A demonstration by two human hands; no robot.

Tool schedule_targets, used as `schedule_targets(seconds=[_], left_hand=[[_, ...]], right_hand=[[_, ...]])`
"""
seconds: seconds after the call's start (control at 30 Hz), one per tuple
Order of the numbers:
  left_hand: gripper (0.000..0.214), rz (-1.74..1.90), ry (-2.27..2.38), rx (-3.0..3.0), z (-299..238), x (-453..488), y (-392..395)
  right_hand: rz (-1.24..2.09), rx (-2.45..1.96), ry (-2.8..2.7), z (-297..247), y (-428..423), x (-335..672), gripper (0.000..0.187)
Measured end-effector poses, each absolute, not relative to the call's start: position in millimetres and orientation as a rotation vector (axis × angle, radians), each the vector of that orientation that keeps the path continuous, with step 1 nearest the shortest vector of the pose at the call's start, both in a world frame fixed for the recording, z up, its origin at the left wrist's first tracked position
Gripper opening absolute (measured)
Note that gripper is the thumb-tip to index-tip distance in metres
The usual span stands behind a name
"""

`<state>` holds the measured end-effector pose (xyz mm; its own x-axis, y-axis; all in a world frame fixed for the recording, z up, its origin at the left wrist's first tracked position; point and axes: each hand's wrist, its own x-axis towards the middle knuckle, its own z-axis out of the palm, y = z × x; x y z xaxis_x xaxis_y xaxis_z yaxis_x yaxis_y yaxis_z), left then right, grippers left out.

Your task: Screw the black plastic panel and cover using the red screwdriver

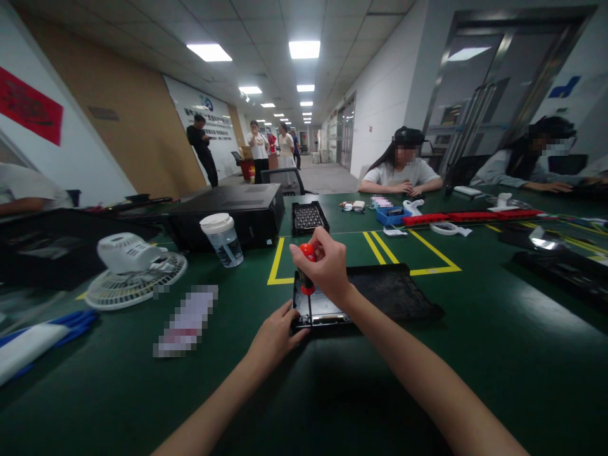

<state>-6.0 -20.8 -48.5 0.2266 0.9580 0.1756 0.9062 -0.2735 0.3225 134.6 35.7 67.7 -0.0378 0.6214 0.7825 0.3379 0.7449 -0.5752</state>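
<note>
Right hand (329, 261) grips one screwdriver (308, 290), left (279, 329) holds one case (325, 316)

"What's on our green worktop (503, 373)?"

"Under our fingers (327, 244) we have a black casing (384, 291); beyond them, a black tray (311, 232); to their left, a lidded cup (223, 244) and white fan (128, 253)."

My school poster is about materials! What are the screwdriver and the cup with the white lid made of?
Screwdriver: the shiny red parts look like smooth plastic; the thin, straight shaft is probably metal. Cup: see-through, so clear plastic or maybe glass. Lid: probably plastic, being smooth, plain white.
</note>
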Motion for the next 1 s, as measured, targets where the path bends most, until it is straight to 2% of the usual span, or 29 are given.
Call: schedule_targets(seconds=[0.23, 0.47, 0.67, 0.8, 0.9, 1.0], left_hand=[[0.029, 0.527, 1.787, 2.333, -47, -6, -21], [0.029, 0.541, 1.793, 2.330, -45, -5, -22], [0.026, 0.565, 1.773, 2.304, -42, -4, -23], [0.024, 0.573, 1.786, 2.293, -43, -4, -23], [0.023, 0.580, 1.784, 2.304, -43, -4, -22], [0.023, 0.598, 1.757, 2.329, -43, -4, -22]], right_hand=[[0.386, -0.766, -1.673, 68, 35, 134, 0.033], [0.533, -0.595, -1.809, 74, 38, 137, 0.019], [0.702, -0.407, -1.886, 78, 42, 141, 0.024], [1.044, -0.232, -1.866, 77, 44, 140, 0.022], [1.435, -0.100, -1.733, 74, 46, 138, 0.026], [1.680, -0.017, -1.617, 70, 48, 137, 0.029]])
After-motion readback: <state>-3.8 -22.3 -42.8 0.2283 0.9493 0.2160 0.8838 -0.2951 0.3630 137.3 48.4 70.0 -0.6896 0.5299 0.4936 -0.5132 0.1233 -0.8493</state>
